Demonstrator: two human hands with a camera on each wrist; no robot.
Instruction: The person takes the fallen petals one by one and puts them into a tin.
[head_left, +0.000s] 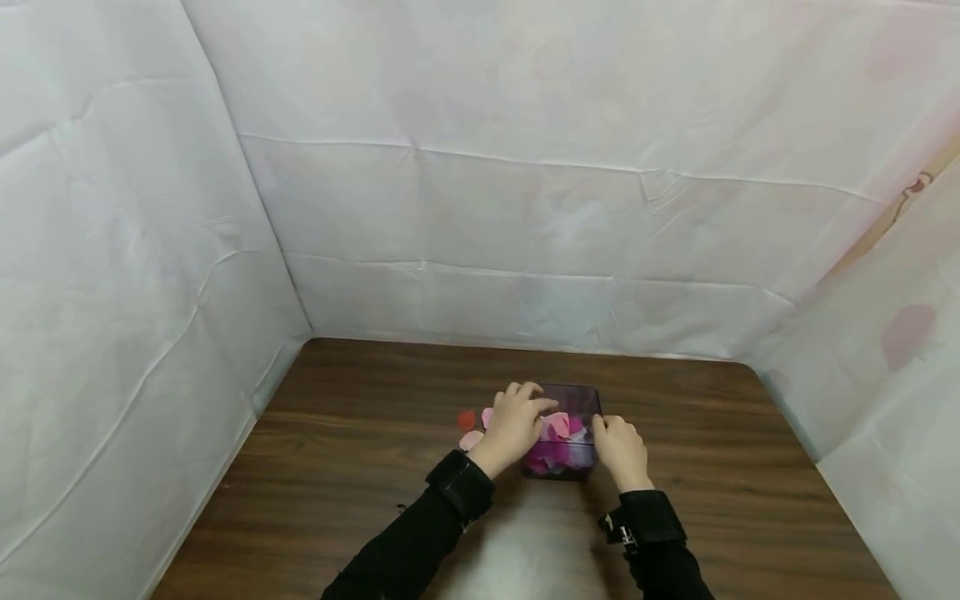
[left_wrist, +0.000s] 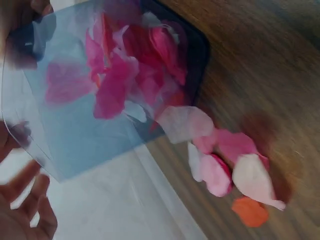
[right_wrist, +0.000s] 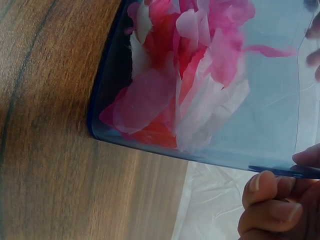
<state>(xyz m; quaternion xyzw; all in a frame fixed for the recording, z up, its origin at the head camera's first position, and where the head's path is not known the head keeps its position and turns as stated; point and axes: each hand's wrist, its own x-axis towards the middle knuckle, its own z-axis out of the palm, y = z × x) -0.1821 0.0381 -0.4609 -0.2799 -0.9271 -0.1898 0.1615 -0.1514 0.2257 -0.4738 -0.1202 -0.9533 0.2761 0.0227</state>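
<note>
A see-through dark plastic box (head_left: pixel 572 400) stands on the table, with pink, red and white petals (head_left: pixel 558 450) heaped inside. My right hand (head_left: pixel 621 450) grips the box's right wall, and the right wrist view shows its fingers (right_wrist: pixel 262 187) curled at the rim. At the left side of the box is my left hand (head_left: pixel 516 423), its fingers loosely spread over the rim. In the left wrist view these fingers (left_wrist: pixel 35 200) hold no petal. Loose petals (left_wrist: pixel 252 177) in pink, pale and orange lie on the table left of the box, partly behind my left forearm.
The brown wood-grain table (head_left: pixel 360 417) is bounded by white cloth walls (head_left: pixel 480 217) at the back and both sides. Near the table's front lies a bright glare (head_left: pixel 525 542). Dark bands (head_left: pixel 459 483) are strapped round both wrists.
</note>
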